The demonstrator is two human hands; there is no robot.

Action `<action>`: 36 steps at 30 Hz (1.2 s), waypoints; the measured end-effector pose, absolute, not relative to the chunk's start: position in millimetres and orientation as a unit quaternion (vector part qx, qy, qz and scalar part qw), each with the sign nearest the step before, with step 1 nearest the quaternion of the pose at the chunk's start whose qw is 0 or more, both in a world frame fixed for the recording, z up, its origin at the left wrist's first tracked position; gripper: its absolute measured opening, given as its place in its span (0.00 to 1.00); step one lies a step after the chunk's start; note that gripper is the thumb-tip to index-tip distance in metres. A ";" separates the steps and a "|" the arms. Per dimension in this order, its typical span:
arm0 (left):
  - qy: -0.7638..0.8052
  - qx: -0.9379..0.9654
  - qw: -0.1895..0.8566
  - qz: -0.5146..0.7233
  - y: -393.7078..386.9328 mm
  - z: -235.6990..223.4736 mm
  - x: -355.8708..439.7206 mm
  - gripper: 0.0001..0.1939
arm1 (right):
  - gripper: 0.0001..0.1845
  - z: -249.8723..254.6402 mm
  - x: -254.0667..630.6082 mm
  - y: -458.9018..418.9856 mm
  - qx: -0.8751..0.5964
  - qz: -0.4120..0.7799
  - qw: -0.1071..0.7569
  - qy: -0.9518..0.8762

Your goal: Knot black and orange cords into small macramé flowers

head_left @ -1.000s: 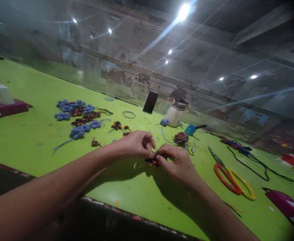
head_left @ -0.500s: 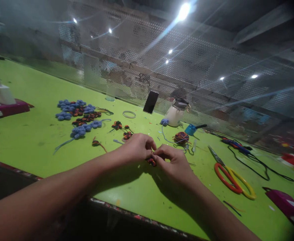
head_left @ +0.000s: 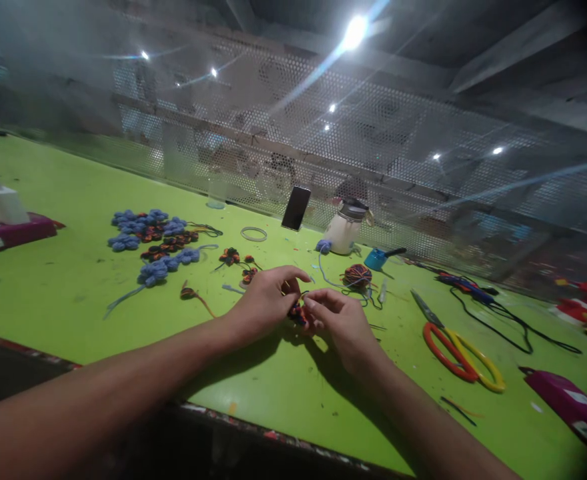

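Observation:
Between my hands is a small dark yarn flower (head_left: 299, 315) flecked with orange and purple. My left hand (head_left: 272, 297) holds it from the left, thumb against it and index finger arched above. My right hand (head_left: 338, 320) pinches at its right side, fingers curled; any strand between the fingertips is too small to make out. Just beyond my left hand lie matching dark-and-orange flowers (head_left: 230, 257). A small yarn bud with an orange tail (head_left: 187, 293) rests to the left. Behind my right hand sits a ball of multicoloured yarn (head_left: 357, 275).
Large scissors (head_left: 456, 350) with red and yellow handles lie at right, near a corded blue tool (head_left: 466, 285). Blue yarn flowers (head_left: 153, 272) are heaped at left. A phone (head_left: 296, 208), a jug (head_left: 344, 230) and a blue pot (head_left: 375, 259) stand before the mesh screen. Purple power strips (head_left: 566, 400) flank the table.
My fingers have spread a little apart around the yarn flower, and more of it shows. The left index finger has lifted away from the right fingertips. The camera view has shifted slightly.

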State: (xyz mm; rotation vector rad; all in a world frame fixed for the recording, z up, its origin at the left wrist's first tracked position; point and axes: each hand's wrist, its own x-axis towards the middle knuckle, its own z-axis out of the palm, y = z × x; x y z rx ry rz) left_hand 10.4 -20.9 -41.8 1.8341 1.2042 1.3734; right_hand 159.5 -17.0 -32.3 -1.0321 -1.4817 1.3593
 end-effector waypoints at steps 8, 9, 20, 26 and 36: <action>0.435 0.680 0.300 0.509 -26.6 -35.1 11.7 0.15 | 0.17 -31.2 159.3 -16.3 -0.392 0.506 0.421 -0.642; 0.435 0.677 0.306 0.509 -26.8 -33.9 11.8 0.15 | 0.13 -30.7 159.2 -16.5 -0.396 0.494 0.420 -0.650; 0.432 0.606 0.352 0.568 -26.9 -18.6 6.4 0.12 | 0.06 -20.2 170.4 -15.3 -0.424 0.311 0.366 -0.768; 0.434 0.606 0.327 0.581 -27.0 -15.3 3.9 0.11 | 0.06 -21.1 174.0 -12.5 -0.448 0.201 0.300 -0.818; 0.439 0.573 0.391 0.571 -24.7 -14.4 2.9 0.09 | 0.06 -19.1 174.0 -11.9 -0.445 0.214 0.287 -0.821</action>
